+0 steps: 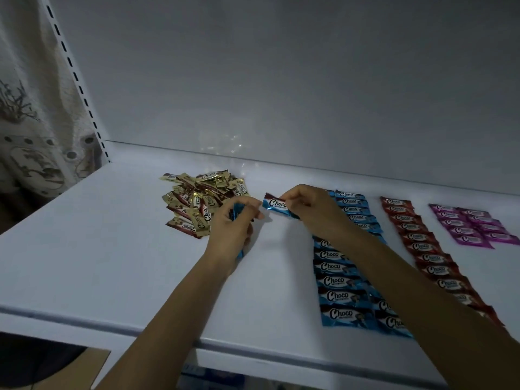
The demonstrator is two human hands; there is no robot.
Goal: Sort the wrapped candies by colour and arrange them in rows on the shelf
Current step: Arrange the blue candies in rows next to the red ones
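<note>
On the white shelf (98, 249) a loose heap of gold candies (201, 202) lies at the back centre. To its right run rows of blue candies (343, 282), red candies (427, 249) and pink candies (472, 225). My right hand (312, 209) pinches one blue candy (277, 206) by its end, just above the shelf and left of the blue rows. My left hand (233, 226) grips several blue candies (236, 213), in front of the gold heap. My right forearm hides part of the blue rows.
The shelf's back wall rises behind the candies. A slotted upright (76, 80) stands at the left, with a patterned curtain (31, 122) beyond it. The shelf's front edge (168, 333) runs below my forearms; a brown box (84, 370) sits underneath.
</note>
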